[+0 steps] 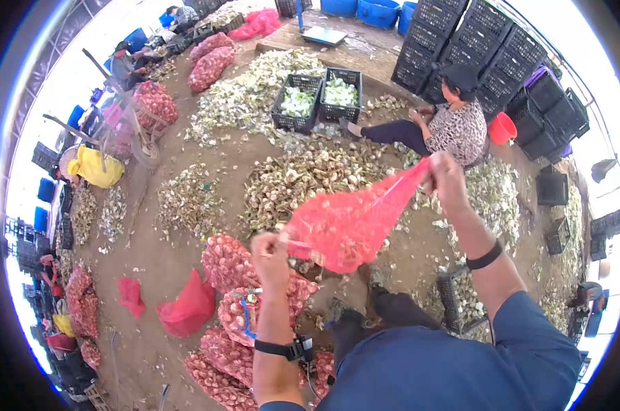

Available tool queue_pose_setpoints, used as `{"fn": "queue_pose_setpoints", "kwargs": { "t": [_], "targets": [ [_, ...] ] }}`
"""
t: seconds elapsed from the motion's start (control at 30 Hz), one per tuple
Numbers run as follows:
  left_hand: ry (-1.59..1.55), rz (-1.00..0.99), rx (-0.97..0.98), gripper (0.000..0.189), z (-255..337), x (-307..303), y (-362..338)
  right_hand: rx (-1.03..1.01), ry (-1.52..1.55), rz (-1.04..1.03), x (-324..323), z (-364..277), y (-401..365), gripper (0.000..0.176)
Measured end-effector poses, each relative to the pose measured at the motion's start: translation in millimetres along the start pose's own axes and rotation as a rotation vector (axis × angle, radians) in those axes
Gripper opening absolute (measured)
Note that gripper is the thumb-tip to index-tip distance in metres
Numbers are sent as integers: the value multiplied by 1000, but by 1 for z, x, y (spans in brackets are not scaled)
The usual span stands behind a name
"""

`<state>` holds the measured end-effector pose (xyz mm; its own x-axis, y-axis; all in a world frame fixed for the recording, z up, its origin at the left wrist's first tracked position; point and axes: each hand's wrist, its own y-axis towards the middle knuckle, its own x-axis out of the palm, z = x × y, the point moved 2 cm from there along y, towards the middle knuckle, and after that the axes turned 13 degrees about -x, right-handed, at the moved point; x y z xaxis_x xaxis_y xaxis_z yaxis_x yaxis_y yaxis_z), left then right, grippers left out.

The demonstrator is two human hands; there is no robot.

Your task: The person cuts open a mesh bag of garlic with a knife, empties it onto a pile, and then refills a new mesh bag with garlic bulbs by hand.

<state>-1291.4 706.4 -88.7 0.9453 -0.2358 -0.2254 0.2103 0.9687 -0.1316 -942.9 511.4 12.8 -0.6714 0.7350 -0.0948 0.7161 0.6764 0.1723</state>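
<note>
A red mesh bag [354, 222] is stretched between my two hands above the floor. The bulbs on the ground show through its thin net, and it hangs slack in the middle. My left hand [271, 255] is closed on its lower left corner, and my right hand [445, 179] grips the upper right end, held higher. Behind the bag lies a heap of what look like garlic bulbs [276, 192]. Below my left hand stand filled red mesh sacks [229, 264], one with a blue tie [247, 316].
A seated person [457, 116] works beyond the heap, near two black crates [298, 123] of pale trimmings. Two loose red bags [189, 306] lie at left. A black crate [461, 301] stands by my right leg; stacked crates [426, 44] rise behind. A wheelbarrow [144, 147] is farther left.
</note>
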Motion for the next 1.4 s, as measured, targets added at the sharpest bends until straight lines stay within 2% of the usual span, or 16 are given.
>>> {"fn": "queue_pose_setpoints", "kwargs": {
  "t": [0.03, 0.17, 0.23, 0.3, 0.37, 0.43, 0.6, 0.7, 0.83, 0.87, 0.93, 1.0, 1.1, 1.27, 1.37, 1.4],
  "targets": [
    [-10, 24, 69, 14, 13, 0, 1, -137, 135, 144, -12, -3, -3, 20],
    [242, -30, -242, 23, 1, 15, 14, 244, -44, -25, -13, 43, -18, 27],
    [262, -40, -16, 27, -7, 21, 15, 223, -54, 111, -26, 32, -15, 26],
    [52, -86, -288, 32, -4, 17, 8, 189, -88, 28, -30, 31, -34, 24],
    [89, -84, -291, 36, -12, 18, 10, 189, -201, -51, -37, 54, -43, 24],
    [254, -56, 125, 38, -3, 23, -5, 142, 70, 226, -48, 39, -46, 24],
    [724, 8, 458, 35, -16, 28, 4, 339, -25, 206, -60, 86, -64, 22],
    [735, 0, 239, 35, 5, 30, -9, 203, -189, 169, -63, 92, -80, 22],
    [417, -114, 395, 38, 31, 49, -28, 292, -5, 280, -51, 72, -100, 24],
    [415, -140, -22, 38, 18, 50, -21, 306, -14, 287, -51, 75, -112, 24],
    [419, -144, -59, 34, 14, 46, -23, 378, -77, 91, -45, 87, -119, 24],
    [206, -128, 32, 31, 20, 53, -21, 303, -45, 211, -52, 78, -110, 24],
    [352, -66, -180, 30, 39, 53, -12, 258, -24, 211, -42, 77, -122, 23],
    [269, -195, 108, 36, 18, 55, -15, 264, -33, 200, -40, 84, -117, 20],
    [65, -202, -114, 35, 31, 54, -24, 189, 32, 154, -27, 82, -100, 18],
    [-18, -251, -12, 35, 43, 55, -30, 168, 27, 201, -20, 74, -96, 19]
  ]
}}
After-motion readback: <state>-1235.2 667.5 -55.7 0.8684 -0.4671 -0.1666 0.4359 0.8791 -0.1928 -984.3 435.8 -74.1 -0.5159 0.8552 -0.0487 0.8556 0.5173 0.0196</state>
